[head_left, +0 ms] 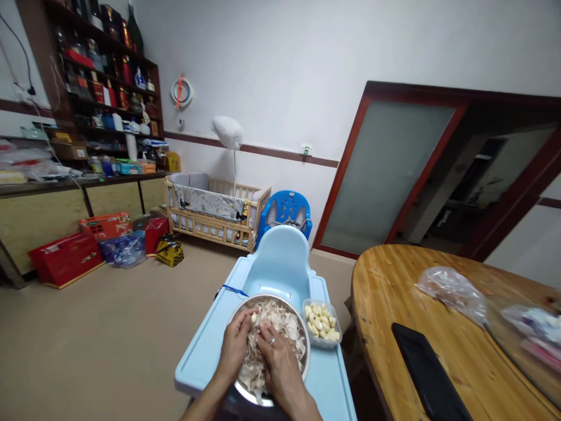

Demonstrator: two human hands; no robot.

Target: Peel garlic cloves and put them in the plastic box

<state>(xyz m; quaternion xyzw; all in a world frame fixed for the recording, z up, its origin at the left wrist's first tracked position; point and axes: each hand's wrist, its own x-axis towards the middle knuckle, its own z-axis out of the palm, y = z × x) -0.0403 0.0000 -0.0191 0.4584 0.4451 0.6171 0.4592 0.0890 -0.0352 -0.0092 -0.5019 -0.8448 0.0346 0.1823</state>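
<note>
Now garlic clove (253, 317) pinched in left hand (234, 345); right hand (280, 362) touching.

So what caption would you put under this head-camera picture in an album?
Two hands, left hand and right hand, work over a metal bowl of garlic skins beside a tub of peeled cloves on a blue tray.
</note>
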